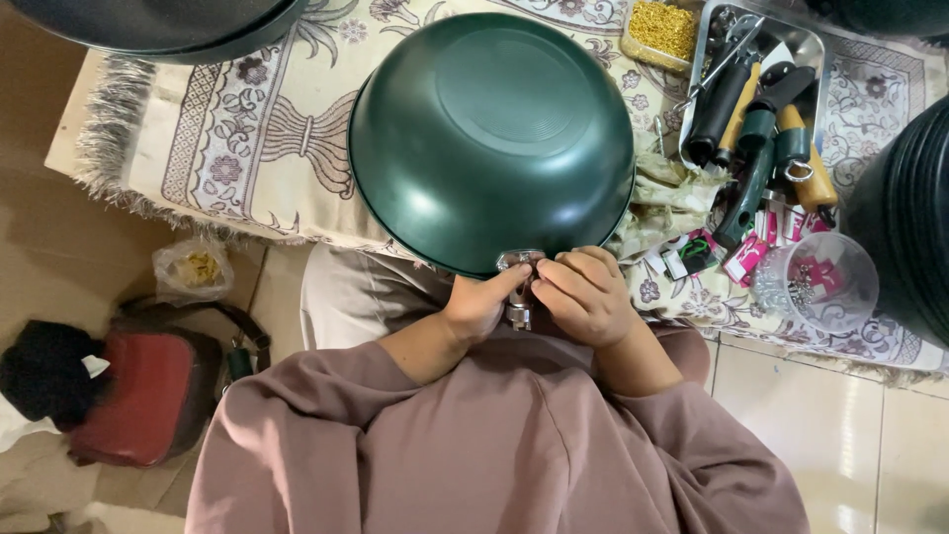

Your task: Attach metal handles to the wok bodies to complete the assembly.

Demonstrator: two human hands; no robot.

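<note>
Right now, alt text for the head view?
Seen from above, a person's left hand and right hand work at a silver metal bracket on the rim of an upturned dark green pan. The pan rests on a patterned cloth, beside a metal tray of handles and a clear cup.

Both arms bend in close. The left hand [477,305] and right hand [585,295] touch, fingers curled shut.

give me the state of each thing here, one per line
green pan: upside down, tilted toward the person
metal bracket: on the pan's rim, pinched
left hand: gripping the bracket
right hand: fingers on the bracket
metal tray: full of handles
plastic cup: upright
</note>
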